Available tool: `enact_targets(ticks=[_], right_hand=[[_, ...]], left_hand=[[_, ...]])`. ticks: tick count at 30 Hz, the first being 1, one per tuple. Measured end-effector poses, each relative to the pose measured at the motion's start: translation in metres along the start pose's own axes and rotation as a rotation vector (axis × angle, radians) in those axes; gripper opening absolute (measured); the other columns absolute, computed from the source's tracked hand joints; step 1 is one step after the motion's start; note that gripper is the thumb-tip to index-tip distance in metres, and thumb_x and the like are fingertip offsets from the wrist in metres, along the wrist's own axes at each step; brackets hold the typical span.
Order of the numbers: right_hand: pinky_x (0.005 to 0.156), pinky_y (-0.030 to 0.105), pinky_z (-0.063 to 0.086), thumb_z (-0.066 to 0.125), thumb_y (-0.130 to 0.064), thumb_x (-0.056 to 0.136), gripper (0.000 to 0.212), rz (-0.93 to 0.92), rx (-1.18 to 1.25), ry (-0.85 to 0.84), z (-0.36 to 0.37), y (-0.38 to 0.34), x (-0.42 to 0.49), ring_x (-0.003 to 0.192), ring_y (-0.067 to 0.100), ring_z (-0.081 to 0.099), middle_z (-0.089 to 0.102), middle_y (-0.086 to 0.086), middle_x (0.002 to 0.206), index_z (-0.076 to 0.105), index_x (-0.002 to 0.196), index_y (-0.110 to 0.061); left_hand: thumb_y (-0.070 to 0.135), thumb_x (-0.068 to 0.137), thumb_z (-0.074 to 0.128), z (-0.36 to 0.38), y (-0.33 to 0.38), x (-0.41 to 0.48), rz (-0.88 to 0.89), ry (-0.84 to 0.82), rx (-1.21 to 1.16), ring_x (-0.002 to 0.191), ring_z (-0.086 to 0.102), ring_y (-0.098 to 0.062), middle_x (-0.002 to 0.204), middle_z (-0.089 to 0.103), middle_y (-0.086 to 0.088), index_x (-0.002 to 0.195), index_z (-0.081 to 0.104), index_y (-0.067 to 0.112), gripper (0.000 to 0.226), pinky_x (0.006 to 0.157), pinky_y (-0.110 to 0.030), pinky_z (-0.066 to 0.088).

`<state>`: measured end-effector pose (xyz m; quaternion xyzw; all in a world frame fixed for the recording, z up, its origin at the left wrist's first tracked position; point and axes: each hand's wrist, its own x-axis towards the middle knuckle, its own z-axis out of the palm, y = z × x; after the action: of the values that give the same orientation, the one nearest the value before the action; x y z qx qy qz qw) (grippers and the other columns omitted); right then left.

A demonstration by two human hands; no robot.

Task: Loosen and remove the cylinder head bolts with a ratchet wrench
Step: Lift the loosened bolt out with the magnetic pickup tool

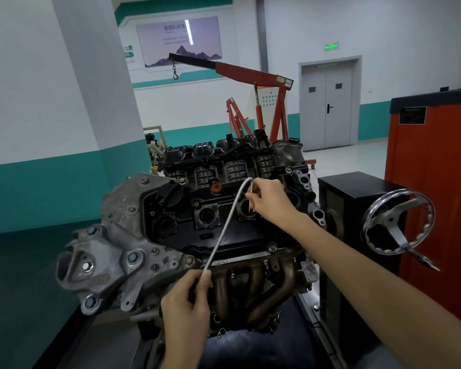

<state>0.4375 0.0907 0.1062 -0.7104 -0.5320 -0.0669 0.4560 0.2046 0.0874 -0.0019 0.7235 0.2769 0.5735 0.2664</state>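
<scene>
Head view. Silver flexible coiled-metal shaft (225, 227): left hand (186, 296) grips its lower end at the grey engine's (112, 235) near edge. Right hand (270, 199) pinches its tip above a round well (246, 209) toward the black cover's (186, 235) right end, probably to fish inside. Ratchet wrench, head bolts: not visible.

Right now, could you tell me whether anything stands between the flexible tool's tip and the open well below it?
Nothing visible does. The right hand pinches the flexible tool near its tip, which hangs over the open well; the left hand grips the other end.
</scene>
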Motion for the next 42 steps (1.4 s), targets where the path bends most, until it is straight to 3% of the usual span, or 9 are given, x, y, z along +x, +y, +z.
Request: enact_targets(ticks=[4, 12, 19, 27, 33, 37, 42], right_hand=[[0.072, 0.035, 0.057, 0.06, -0.007, 0.09, 0.014, -0.011, 0.06, 0.05, -0.003, -0.003, -0.003, 0.056, 0.009, 0.062, 0.062, 0.004, 0.064, 0.057, 0.077, -0.007], [0.068, 0.027, 0.057, 0.062, -0.01, 0.09, 0.007, -0.086, 0.111, 0.151, -0.026, -0.023, -0.008, 0.052, 0.004, 0.062, 0.065, 0.005, 0.063, 0.061, 0.083, -0.008], [0.07, 0.033, 0.058, 0.062, -0.009, 0.089, 0.008, -0.089, 0.143, 0.166, -0.036, -0.032, -0.018, 0.054, 0.008, 0.064, 0.066, 0.008, 0.064, 0.064, 0.085, -0.002], [0.063, 0.032, 0.058, 0.063, -0.009, 0.089, 0.007, -0.132, 0.168, 0.227, -0.042, -0.045, -0.015, 0.054, 0.009, 0.064, 0.065, 0.006, 0.063, 0.065, 0.09, -0.002], [0.068, 0.029, 0.057, 0.063, -0.011, 0.089, 0.008, -0.193, 0.122, 0.227, -0.038, -0.058, -0.016, 0.058, 0.008, 0.064, 0.061, -0.002, 0.068, 0.065, 0.091, -0.004], [0.067, 0.026, 0.056, 0.063, -0.012, 0.089, 0.014, -0.241, 0.13, 0.226, -0.04, -0.068, -0.016, 0.06, 0.012, 0.065, 0.064, 0.004, 0.078, 0.066, 0.096, -0.001], [0.064, 0.024, 0.057, 0.063, -0.005, 0.088, 0.014, -0.296, 0.345, 0.199, -0.047, -0.075, -0.015, 0.064, 0.014, 0.066, 0.066, 0.01, 0.081, 0.066, 0.1, 0.0]], left_hand=[[0.027, 0.088, 0.058, 0.002, 0.002, -0.006, -0.004, -0.015, -0.041, 0.055, 0.056, -0.009, 0.057, 0.06, 0.008, 0.073, 0.061, 0.03, 0.016, 0.053, -0.016, 0.04], [0.043, 0.086, 0.054, -0.01, 0.023, -0.006, 0.087, 0.02, -0.07, 0.059, 0.057, 0.0, 0.063, 0.062, 0.013, 0.079, 0.062, 0.036, 0.013, 0.056, -0.013, 0.042], [0.027, 0.086, 0.058, -0.02, 0.034, -0.009, 0.098, 0.03, -0.063, 0.057, 0.056, 0.0, 0.062, 0.061, 0.012, 0.078, 0.062, 0.029, 0.009, 0.055, -0.013, 0.041], [0.045, 0.092, 0.055, -0.02, 0.055, 0.0, 0.022, -0.054, -0.098, 0.049, 0.046, -0.01, 0.057, 0.053, -0.006, 0.072, 0.057, 0.022, 0.031, 0.049, -0.025, 0.037], [0.045, 0.094, 0.049, -0.01, 0.089, 0.03, 0.1, -0.076, -0.167, 0.047, 0.037, -0.004, 0.055, 0.044, 0.006, 0.069, 0.053, 0.022, 0.034, 0.045, -0.013, 0.027], [0.034, 0.099, 0.047, -0.005, 0.103, 0.051, 0.139, -0.019, -0.211, 0.048, 0.035, -0.005, 0.056, 0.042, 0.005, 0.068, 0.051, 0.018, 0.035, 0.045, -0.014, 0.026], [0.029, 0.1, 0.051, -0.014, 0.105, 0.067, 0.197, 0.138, -0.18, 0.051, 0.033, -0.004, 0.057, 0.04, 0.008, 0.067, 0.048, 0.024, 0.034, 0.047, -0.016, 0.025]])
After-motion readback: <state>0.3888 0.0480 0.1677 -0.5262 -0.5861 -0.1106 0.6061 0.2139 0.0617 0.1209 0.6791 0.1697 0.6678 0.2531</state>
